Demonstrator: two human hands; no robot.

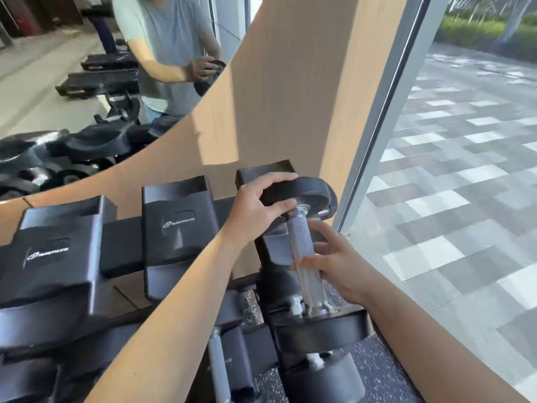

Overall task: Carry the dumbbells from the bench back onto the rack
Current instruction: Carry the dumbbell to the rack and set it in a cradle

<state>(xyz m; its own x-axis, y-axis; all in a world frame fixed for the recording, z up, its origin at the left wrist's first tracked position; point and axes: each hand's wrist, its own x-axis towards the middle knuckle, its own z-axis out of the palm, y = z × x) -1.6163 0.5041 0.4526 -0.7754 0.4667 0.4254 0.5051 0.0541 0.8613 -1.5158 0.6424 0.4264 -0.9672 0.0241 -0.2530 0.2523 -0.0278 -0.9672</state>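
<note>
A black dumbbell (305,257) with a knurled steel handle lies across the rightmost cradle of the black rack (180,222), one head far, one head near. My left hand (258,205) grips the far head (308,190) from the left, fingers over its rim. My right hand (334,260) is at the handle, fingertips touching it and fingers spread rather than wrapped. A second dumbbell (322,373) sits on the lower tier below.
Two empty rack cradles (58,248) lie to the left. A wood-panel wall (290,97) and a mirror (87,82) showing a person and benches stand behind. A floor-to-ceiling window (450,170) runs close along the right.
</note>
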